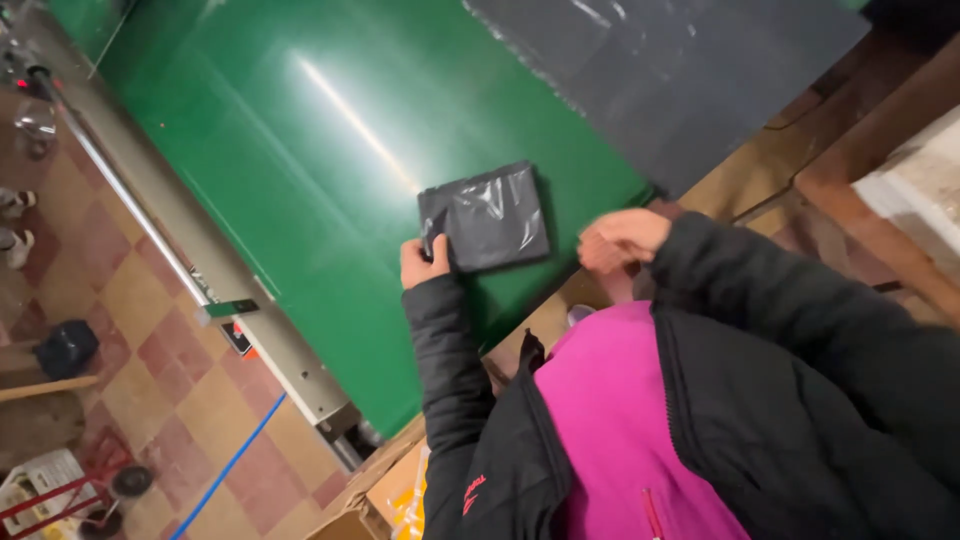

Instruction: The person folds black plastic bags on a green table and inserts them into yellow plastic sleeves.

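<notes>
Grey parcel: we see a flat, dark grey plastic mailing bag [486, 217], glossy and wrinkled, lying on the green belt near its lower edge; it sits slightly turned against the belt's long line; nothing rests on top of it.

Left hand: our left hand [424, 262] is at the parcel's lower left corner; the thumb lies over the corner and the other fingers curl beneath or beside it, so we take it as a pinch on that corner; the black sleeve runs down from the wrist.

Right hand: our right hand [620, 240] is just beside the parcel's right edge, apart from it; it is blurred; the fingers look bent inward and close together, but we cannot tell whether they grip anything.

Green belt: the conveyor surface [300, 150] is broad, shiny, with a streak of light across it; a large sheet of dark grey plastic film [660, 70] covers its upper right part, well apart from the parcel.

Belt frame: a pale metal side rail [170, 245] runs along the left edge of the belt.

Clothing: a black jacket [800, 400] open over a pink top [610, 430].

Floor: checkered tiles in tan and red [130, 320]; a blue strip [235, 460] lies across them; a cardboard box [385, 490] stands by our body.
</notes>
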